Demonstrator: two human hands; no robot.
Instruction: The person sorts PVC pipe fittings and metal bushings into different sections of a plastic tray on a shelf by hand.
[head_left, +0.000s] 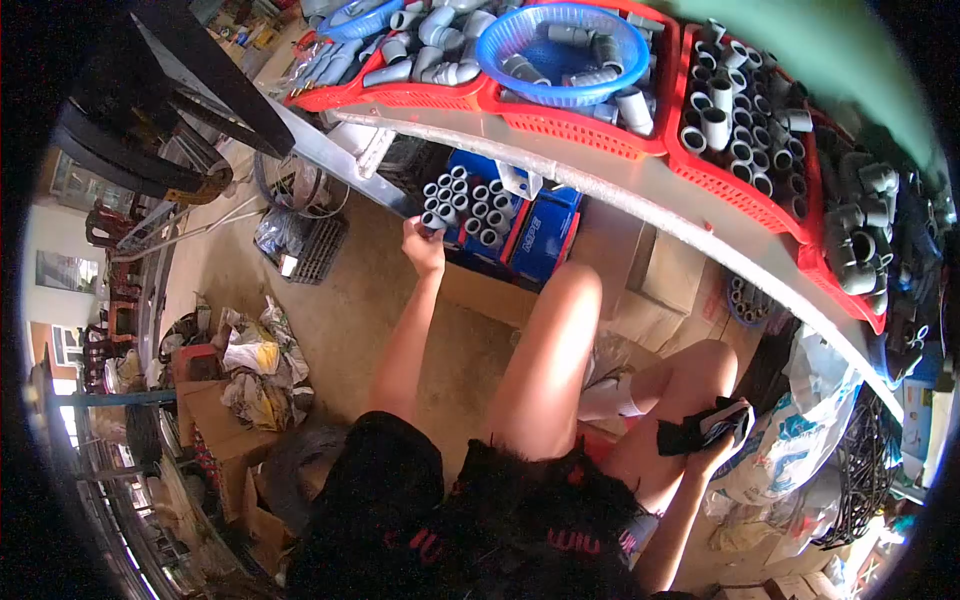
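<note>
My left hand (424,248) reaches forward to a blue box (467,252) under the shelf. Its fingers are closed on a grey pipe fitting (432,221) at the near left corner of the box. More grey pipe fittings (479,210) stand on end in rows there, their round openings facing up. By my right knee, my right hand (722,448) grips a bunched black cloth (690,433) with a paler part showing near the fingers.
Above the box runs a shelf edge (600,184) bearing red baskets (585,135) of grey fittings and a blue basin (562,95). A blue carton (544,235) stands beside the box. Crumpled sacks (262,365) lie left; a filled white-and-blue sack (785,450) stands right.
</note>
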